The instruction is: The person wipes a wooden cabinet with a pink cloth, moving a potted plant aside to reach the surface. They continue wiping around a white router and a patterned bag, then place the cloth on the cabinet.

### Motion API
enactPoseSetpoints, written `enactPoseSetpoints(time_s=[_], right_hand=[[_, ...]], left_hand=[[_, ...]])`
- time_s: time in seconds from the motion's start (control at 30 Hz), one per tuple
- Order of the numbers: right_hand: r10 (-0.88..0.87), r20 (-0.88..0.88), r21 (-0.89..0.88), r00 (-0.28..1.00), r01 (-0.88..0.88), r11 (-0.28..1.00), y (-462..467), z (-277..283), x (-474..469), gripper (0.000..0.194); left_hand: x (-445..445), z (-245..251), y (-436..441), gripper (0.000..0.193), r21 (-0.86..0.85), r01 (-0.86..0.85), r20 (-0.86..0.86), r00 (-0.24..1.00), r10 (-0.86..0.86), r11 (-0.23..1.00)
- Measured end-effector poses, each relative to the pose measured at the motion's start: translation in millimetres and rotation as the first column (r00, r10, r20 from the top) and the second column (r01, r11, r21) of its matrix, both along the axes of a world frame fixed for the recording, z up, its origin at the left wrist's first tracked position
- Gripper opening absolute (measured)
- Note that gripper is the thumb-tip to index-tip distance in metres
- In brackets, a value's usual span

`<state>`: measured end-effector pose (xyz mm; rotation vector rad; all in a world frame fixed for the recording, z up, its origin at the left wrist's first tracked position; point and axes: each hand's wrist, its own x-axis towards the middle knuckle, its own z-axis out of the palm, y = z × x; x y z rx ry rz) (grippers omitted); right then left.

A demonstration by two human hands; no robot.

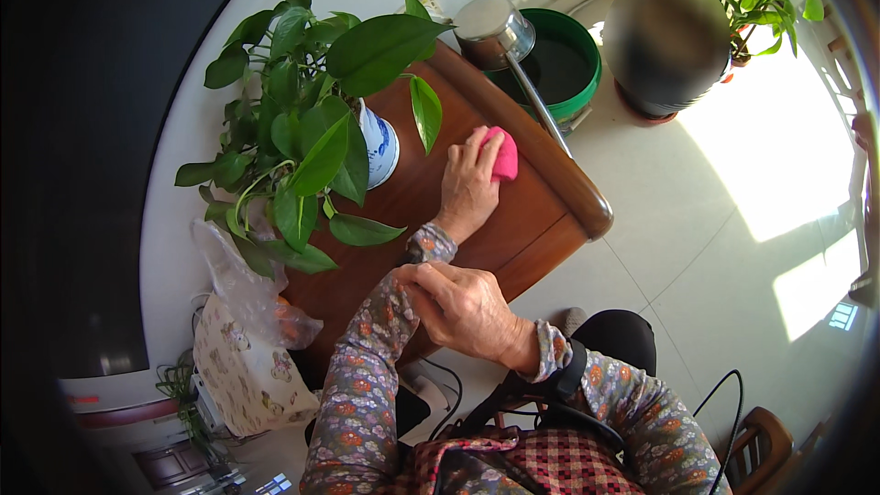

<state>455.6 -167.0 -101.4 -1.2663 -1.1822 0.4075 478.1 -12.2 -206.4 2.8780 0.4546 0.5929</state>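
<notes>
My left hand [469, 182] holds a folded pink cloth [506, 155] against the top of a reddish-brown wooden cabinet [440, 110], close to its rounded edge moulding. Across my left forearm, my right hand [467, 306] pinches the floral sleeve [395, 299] below the left wrist. Left of the cloth stands a blue-and-white ceramic pot [378, 148], partly hidden by the broad leaves of a green pothos plant [309, 124].
A green bucket [588, 75] of dark water stands on the floor beyond the cabinet edge, with a long-handled metal ladle [488, 31] beside it. A clear plastic bag [251, 282] and a patterned fabric cover [251, 371] lie left. Potted plants [756, 10] stand far right, near a wooden chair [760, 450].
</notes>
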Motion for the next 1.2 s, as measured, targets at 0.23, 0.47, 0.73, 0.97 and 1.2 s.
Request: enactPoseSetpoints(time_s=[0.23,0.47,0.73,0.97,1.2], right_hand=[[-0.002,-0.007,-0.042,1.000,0.001,0.999,-1.7,1.5,11.8,0.020],[-0.086,-0.101,-0.041,0.991,0.082,0.996,1.9,2.4,24.6,0.022],[-0.057,-0.183,-0.069,0.981,0.045,0.997,5.7,4.4,27.4,0.022],[-0.006,-0.167,-0.044,0.986,-0.002,0.999,14.5,-0.5,14.3,0.022],[0.077,-0.109,-0.032,0.991,-0.081,0.996,14.9,-3.7,-4.1,0.020]], left_hand=[[56.7,-26.5,141.9,0.053,0.286,-0.570,0.197,0.822,0.535,0.770],[78.0,-19.7,201.4,0.058,0.028,-0.779,-0.100,0.621,0.778,0.626],[80.8,-19.9,200.1,0.062,-0.177,-0.549,-0.015,0.832,0.555,0.817],[27.0,-15.8,64.4,0.071,-0.203,-0.119,0.112,0.983,0.144,0.972],[-63.7,15.6,-83.1,0.086,-0.189,0.078,-0.131,0.986,-0.103,0.979]])
